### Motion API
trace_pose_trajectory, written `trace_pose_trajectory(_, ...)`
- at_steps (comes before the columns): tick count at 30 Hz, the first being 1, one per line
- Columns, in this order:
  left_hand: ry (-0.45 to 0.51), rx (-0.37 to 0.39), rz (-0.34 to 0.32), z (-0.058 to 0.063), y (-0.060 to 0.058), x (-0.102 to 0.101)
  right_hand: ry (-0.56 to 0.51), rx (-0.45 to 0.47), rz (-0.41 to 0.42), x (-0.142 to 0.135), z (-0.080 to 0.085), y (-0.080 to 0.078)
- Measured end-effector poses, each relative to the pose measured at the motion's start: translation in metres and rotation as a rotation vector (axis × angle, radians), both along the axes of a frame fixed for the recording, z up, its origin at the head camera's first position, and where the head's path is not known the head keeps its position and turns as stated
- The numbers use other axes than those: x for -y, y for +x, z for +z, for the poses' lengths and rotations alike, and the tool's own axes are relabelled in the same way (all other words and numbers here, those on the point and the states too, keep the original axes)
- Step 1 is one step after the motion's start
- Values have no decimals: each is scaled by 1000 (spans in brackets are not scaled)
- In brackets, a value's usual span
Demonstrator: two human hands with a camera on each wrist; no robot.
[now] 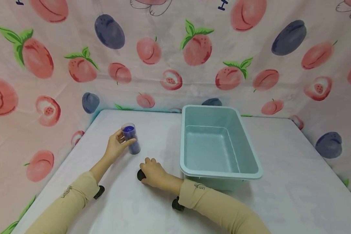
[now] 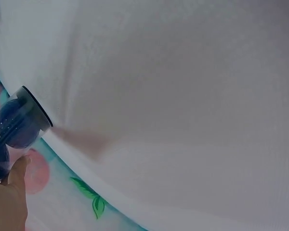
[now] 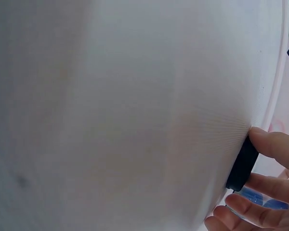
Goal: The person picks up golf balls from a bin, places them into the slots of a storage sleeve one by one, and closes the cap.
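Observation:
A clear cylinder (image 1: pixel 134 146) with blue balls inside stands nearly upright at the left of the table. My left hand (image 1: pixel 116 144) grips it from the left side, with the thumb across its front. In the left wrist view, two blue balls (image 2: pixel 18 124) show through the clear wall, and the thumb lies against it. My right hand (image 1: pixel 154 173) holds a round black lid (image 1: pixel 140 175) at the tabletop, nearer to me than the cylinder. In the right wrist view, the thumb and a finger pinch the lid (image 3: pixel 243 163) by its edges; the other fingers are loosely bent.
A pale green plastic tub (image 1: pixel 220 175) stands right of my right hand, with nothing seen inside. White cloth covers the table (image 1: pixel 280 195). A fruit-print curtain (image 1: pixel 169 39) hangs behind and at the sides. Black wrist devices (image 1: pixel 178 204) sit below both cuffs.

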State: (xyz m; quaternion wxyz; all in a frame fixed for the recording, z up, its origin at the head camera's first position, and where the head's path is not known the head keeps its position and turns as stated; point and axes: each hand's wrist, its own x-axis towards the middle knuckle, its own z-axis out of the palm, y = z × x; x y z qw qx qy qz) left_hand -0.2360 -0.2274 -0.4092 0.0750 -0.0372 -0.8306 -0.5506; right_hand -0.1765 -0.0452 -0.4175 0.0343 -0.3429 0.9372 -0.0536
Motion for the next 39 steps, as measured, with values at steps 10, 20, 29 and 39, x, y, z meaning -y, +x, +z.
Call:
trace_pose_trajectory(10,7,-9,-10,-1,-1,1,-117,34,10,-3,9,-7)
trace_pose_trajectory(20,-5,-26,-5,-2,-3,0,-399,96,-76,-9,16,-6)
trace_pose_trajectory(29,-1,-31,2,-4,-2,3,-557,98,-97,-18,28,-2)
trace_pose_trajectory(39,-1,-34,2,-4,-4,0,-842,189,-129,-24,36,3)
